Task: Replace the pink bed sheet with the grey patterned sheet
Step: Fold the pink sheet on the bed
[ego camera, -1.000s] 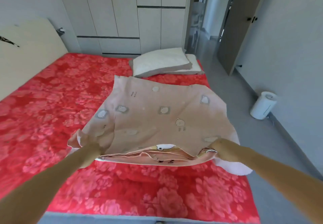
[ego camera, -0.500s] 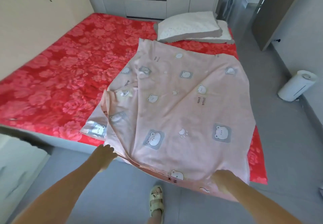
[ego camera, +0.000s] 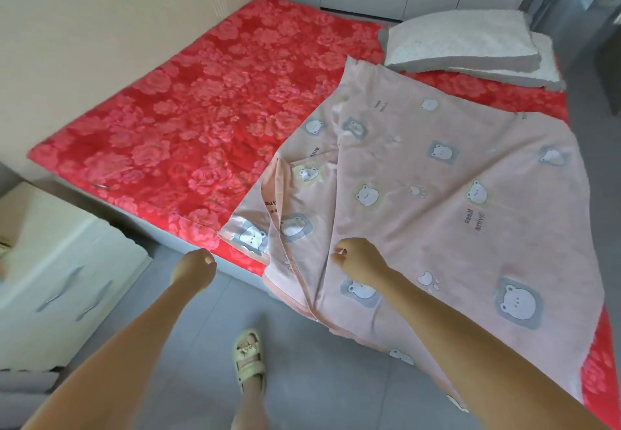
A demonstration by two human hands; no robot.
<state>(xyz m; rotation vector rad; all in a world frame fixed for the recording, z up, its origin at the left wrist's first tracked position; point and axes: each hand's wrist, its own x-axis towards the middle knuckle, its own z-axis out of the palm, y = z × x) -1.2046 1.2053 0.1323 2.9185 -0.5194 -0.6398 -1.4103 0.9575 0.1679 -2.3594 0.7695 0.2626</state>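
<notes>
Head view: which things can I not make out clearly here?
Grey sheet: nowhere in the head view.
Right hand, left hand: curled fingers face away, so any grip is hidden.
Mattress: right part covered by the pink sheet.
Drawers: cut by the left edge.
Words printed on the pink sheet: too small to read.
</notes>
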